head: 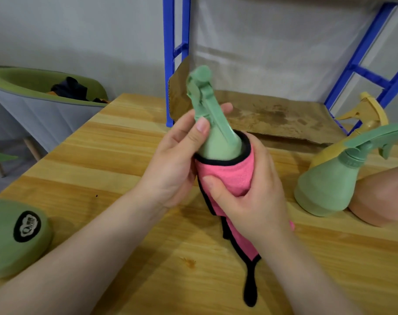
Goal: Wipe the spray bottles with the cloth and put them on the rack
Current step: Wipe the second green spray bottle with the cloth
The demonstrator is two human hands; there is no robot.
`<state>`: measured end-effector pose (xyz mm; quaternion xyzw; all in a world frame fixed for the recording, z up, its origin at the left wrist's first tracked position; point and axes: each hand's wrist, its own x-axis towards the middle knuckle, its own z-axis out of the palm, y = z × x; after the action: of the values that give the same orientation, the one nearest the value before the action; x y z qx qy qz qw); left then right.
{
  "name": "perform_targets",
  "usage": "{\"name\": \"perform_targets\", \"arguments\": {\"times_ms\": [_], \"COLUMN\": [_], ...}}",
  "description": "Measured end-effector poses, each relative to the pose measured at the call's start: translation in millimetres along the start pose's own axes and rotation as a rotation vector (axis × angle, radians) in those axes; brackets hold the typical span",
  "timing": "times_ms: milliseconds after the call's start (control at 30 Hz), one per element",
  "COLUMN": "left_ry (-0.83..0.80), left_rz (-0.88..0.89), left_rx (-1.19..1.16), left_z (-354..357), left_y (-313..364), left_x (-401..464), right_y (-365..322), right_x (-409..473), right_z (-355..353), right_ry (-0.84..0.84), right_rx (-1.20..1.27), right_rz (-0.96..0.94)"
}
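A green spray bottle (218, 144) is held above the wooden table, its nozzle pointing up and away. My left hand (177, 160) grips its neck and trigger, thumb across the front. A pink cloth with black edging (225, 176) is wrapped round the bottle's body. My right hand (250, 189) grips the cloth around the bottle, and the cloth's loose end hangs down to the table. The bottle's lower body is hidden by the cloth. The blue rack (176, 51) stands behind, its lowest shelf covered with brown cardboard (273, 117).
A second green spray bottle (329, 183), a yellow one (366, 114) and a peach-coloured one (382, 201) sit at the right of the wooden table (125, 155). A green pad with a black logo (16, 235) lies at the left edge. A green-rimmed grey chair (34, 103) stands beyond.
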<state>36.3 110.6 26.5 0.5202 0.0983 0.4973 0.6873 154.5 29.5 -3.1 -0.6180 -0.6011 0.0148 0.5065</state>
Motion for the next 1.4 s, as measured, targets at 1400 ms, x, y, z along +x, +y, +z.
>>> {"name": "perform_targets", "arguments": {"times_ms": [1400], "left_ry": [-0.162], "left_rz": [0.540], "left_rx": [1.709], "left_z": [-23], "left_y": [-5], "left_x": [4], "right_y": [4], "right_x": [13], "right_z": [-19], "right_ry": [0.132], "right_rx": [0.052], "right_rz": [-0.010]}}
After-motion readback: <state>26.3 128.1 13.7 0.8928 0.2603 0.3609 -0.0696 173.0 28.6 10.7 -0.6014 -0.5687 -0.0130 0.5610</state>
